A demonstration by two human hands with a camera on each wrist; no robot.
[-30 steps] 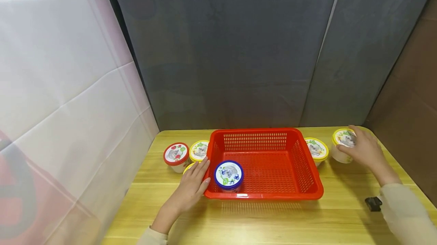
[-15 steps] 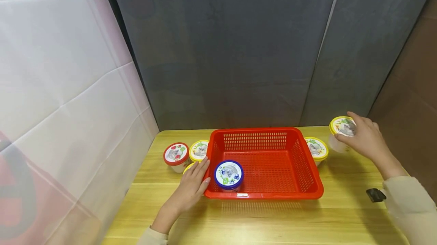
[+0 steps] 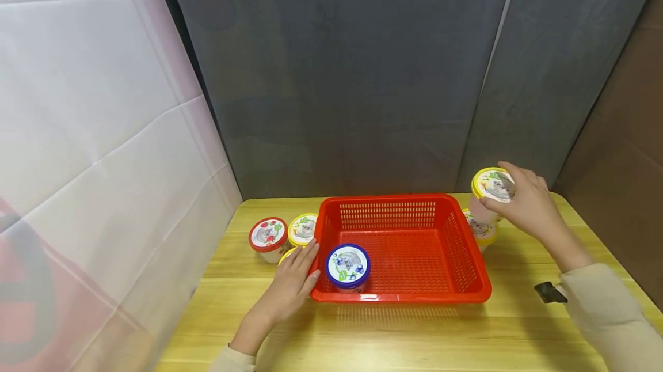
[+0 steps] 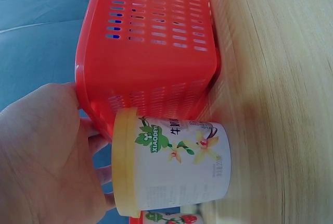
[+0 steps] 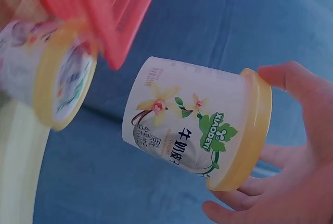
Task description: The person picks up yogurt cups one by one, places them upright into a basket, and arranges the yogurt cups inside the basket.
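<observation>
My right hand (image 3: 528, 208) pinches a white paper tub (image 3: 487, 182) by its yellow lid, thumb on one side and fingers on the other. In the right wrist view this tub (image 5: 192, 120), printed with vanilla flowers, hangs off the table. Below it in the head view, partly covered, stands another yellow-lidded tub (image 3: 484, 236) beside the red plastic basket (image 3: 430, 297). Inside the basket, at the front left, sits a blue-lidded tub (image 3: 347, 265). My left hand (image 3: 287, 288) rests on the basket's left rim with fingers extended, close over a yellow-lidded tub (image 4: 177, 166).
Left of the basket stand a red-lidded tub (image 3: 267, 234) and a yellow-lidded tub (image 3: 301, 228). The wooden table (image 3: 393, 337) ends at a dark grey partition (image 3: 331, 84). A white panel (image 3: 103, 130) rises on the left and a brown one (image 3: 621, 147) on the right.
My right hand has lifted the yellow-lidded tub off the table and carried it left, over the other tub by the basket. The left hand and the basket stay put.
</observation>
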